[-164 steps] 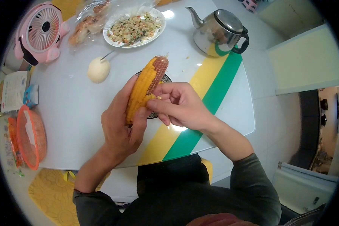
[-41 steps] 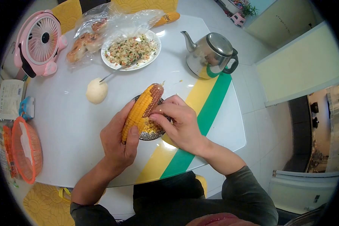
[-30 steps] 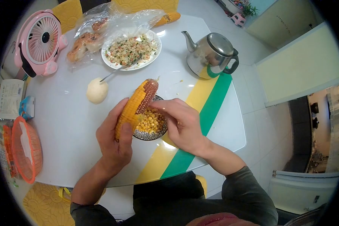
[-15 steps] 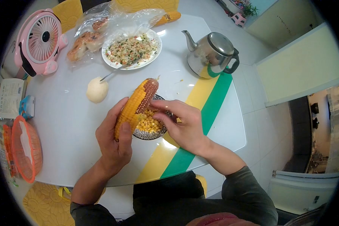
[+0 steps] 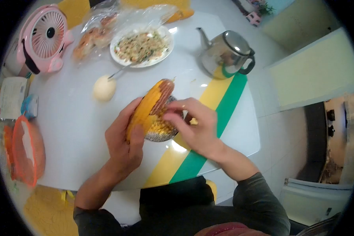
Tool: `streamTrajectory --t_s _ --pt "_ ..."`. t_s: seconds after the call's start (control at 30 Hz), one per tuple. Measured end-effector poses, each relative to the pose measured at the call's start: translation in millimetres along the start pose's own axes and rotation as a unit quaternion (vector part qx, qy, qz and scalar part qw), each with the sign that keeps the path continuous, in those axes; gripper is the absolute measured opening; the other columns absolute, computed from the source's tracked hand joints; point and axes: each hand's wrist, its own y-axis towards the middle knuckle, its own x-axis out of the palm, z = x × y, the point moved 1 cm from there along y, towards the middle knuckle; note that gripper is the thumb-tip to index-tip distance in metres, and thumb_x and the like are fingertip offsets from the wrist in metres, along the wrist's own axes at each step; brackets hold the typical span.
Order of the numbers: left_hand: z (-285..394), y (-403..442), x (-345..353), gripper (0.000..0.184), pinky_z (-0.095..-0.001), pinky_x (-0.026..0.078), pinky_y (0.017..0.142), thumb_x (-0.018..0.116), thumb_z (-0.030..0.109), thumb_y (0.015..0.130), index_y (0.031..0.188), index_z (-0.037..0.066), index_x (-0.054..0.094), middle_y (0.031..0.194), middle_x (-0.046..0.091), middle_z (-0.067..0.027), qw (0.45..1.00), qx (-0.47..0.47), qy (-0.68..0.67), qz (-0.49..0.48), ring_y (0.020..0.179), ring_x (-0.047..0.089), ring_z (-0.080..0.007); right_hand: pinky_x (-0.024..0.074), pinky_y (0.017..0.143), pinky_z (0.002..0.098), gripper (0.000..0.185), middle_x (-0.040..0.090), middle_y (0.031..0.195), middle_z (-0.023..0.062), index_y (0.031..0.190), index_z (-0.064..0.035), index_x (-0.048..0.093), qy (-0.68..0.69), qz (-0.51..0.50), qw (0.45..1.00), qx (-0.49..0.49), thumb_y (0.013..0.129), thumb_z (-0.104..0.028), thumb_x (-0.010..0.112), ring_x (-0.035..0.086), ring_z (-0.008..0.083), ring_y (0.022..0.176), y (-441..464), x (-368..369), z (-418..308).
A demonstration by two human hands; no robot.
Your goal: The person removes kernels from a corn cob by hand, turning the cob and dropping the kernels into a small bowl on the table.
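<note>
My left hand (image 5: pixel 124 135) is wrapped round the lower part of a yellow corn cob (image 5: pixel 145 110), which slants up to the right. Reddish bare cob shows along its upper right side. Beneath the cob sits a black-and-white patterned bowl (image 5: pixel 161 137) with loose kernels (image 5: pixel 161 125) in it. My right hand (image 5: pixel 196 124) is over the bowl's right side, thumb and forefinger bent near the cob with a gap between them. Nothing can be made out in the gap. The frame is slightly blurred.
Beyond the bowl are a round pale bun (image 5: pixel 104 88), a plate (image 5: pixel 161 59) of chopped food with a spoon, bagged bread (image 5: pixel 92 41) and another cob (image 5: pixel 181 15). A steel kettle (image 5: pixel 226 55) stands at the right, a pink fan (image 5: pixel 47 37) and orange basket (image 5: pixel 29 151) at the left.
The view has shifted slightly, so most things appear displaced. Since the oldest frame, the cob is lower above the bowl. My right thumb and forefinger have come away from the kernels and spread apart.
</note>
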Motion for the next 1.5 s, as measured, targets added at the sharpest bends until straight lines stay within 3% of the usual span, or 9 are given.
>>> streamTrajectory --t_s 0.2,0.23,0.43,0.53,0.67,0.77,1.03,1.37,1.5 --pt "4.2 -3.0 -2.9 0.046 -0.0336 0.049 0.103 0.038 0.017 0.109 0.141 -0.010 0.055 0.127 0.069 -0.0208 0.999 -0.038 0.007 -0.012 0.117 0.066 -0.0226 0.0532 0.066 0.0234 0.011 0.076 0.088 0.0064 0.105 0.0029 0.074 0.096 0.003 0.993 0.075 0.097 -0.004 0.072 0.067 0.0083 0.075 0.0 5.0 0.7" --pt "5.1 -2.1 -2.7 0.046 -0.0334 0.050 0.103 0.037 0.018 0.109 0.141 -0.011 0.055 0.127 0.069 -0.0209 0.999 -0.044 -0.002 -0.014 0.117 0.066 -0.0227 0.0546 0.068 0.0228 0.012 0.076 0.089 0.0060 0.105 0.0048 0.073 0.143 -0.012 0.979 0.142 0.099 -0.004 0.070 0.070 0.0088 0.078 0.0 4.0 -5.6" --pt "5.0 -1.9 -2.9 0.048 -0.0336 0.051 0.102 0.036 0.020 0.109 0.142 -0.010 0.054 0.126 0.069 -0.0210 0.999 -0.041 -0.008 -0.021 0.116 0.066 -0.0230 0.0558 0.072 0.0227 0.018 0.075 0.089 0.0100 0.111 0.0078 0.071 0.252 -0.074 0.942 0.208 0.101 -0.007 0.069 0.072 0.0112 0.083 0.6 0.3 -4.5" --pt "4.1 -1.5 -2.6 0.049 -0.0338 0.051 0.101 0.036 0.021 0.109 0.143 -0.010 0.053 0.126 0.069 -0.0210 0.999 -0.030 -0.002 -0.026 0.116 0.066 -0.0231 0.0538 0.066 0.0220 0.021 0.076 0.089 0.0109 0.111 0.0072 0.071 0.308 -0.112 0.917 0.226 0.101 -0.011 0.070 0.069 0.0097 0.075 0.8 0.1 -6.3" --pt "-3.0 -3.8 6.0 0.045 -0.0369 0.058 0.085 0.056 0.020 0.103 0.140 -0.006 0.056 0.113 0.072 -0.0228 1.000 0.008 0.019 0.008 0.097 0.074 -0.0310 0.0454 0.054 0.0205 0.025 0.077 0.088 0.0125 0.109 0.0061 0.071 0.320 -0.190 0.886 0.275 0.102 -0.018 0.070 0.059 0.0061 0.059 4.3 -5.3 -6.4" --pt "-3.1 -3.9 6.5 0.050 -0.0396 0.058 0.081 0.059 0.019 0.100 0.143 -0.004 0.053 0.110 0.070 -0.0219 0.996 0.041 0.081 -0.014 0.093 0.072 -0.0357 0.0379 0.048 0.0197 0.026 0.077 0.088 0.0128 0.107 0.0047 0.070 0.346 -0.198 0.870 0.290 0.103 -0.021 0.069 0.050 0.0044 0.053 3.2 -1.7 -2.2" --pt "2.3 -1.3 4.8 0.055 -0.0422 0.055 0.069 0.061 0.020 0.099 0.147 -0.004 0.048 0.102 0.065 -0.0181 0.985 0.066 0.156 -0.033 0.082 0.067 -0.0358 0.0347 0.044 0.0185 0.021 0.078 0.091 0.0136 0.105 0.0022 0.069 0.377 -0.201 0.854 0.299 0.104 -0.019 0.066 0.052 0.0032 0.054 3.5 -0.6 -2.3" --pt "5.7 -3.5 9.1 0.056 -0.0430 0.056 0.072 0.058 0.019 0.099 0.148 -0.006 0.047 0.106 0.066 -0.0210 0.988 0.036 0.149 -0.033 0.086 0.068 -0.0377 0.0357 0.046 0.0190 0.020 0.073 0.081 0.0037 0.104 0.0000 0.067 0.346 -0.227 0.850 0.327 0.102 -0.020 0.068 0.053 0.0025 0.055 5.7 -4.0 -12.3" --pt "6.3 -3.4 9.1 0.054 -0.0425 0.056 0.075 0.054 0.017 0.099 0.147 -0.007 0.047 0.108 0.066 -0.0229 0.991 0.029 0.125 -0.025 0.088 0.069 -0.0379 0.0385 0.047 0.0195 0.021 0.076 0.092 0.0071 0.114 0.0018 0.064 0.381 -0.245 0.839 0.302 0.104 -0.017 0.064 0.056 0.0036 0.061 4.4 -3.6 -9.2"
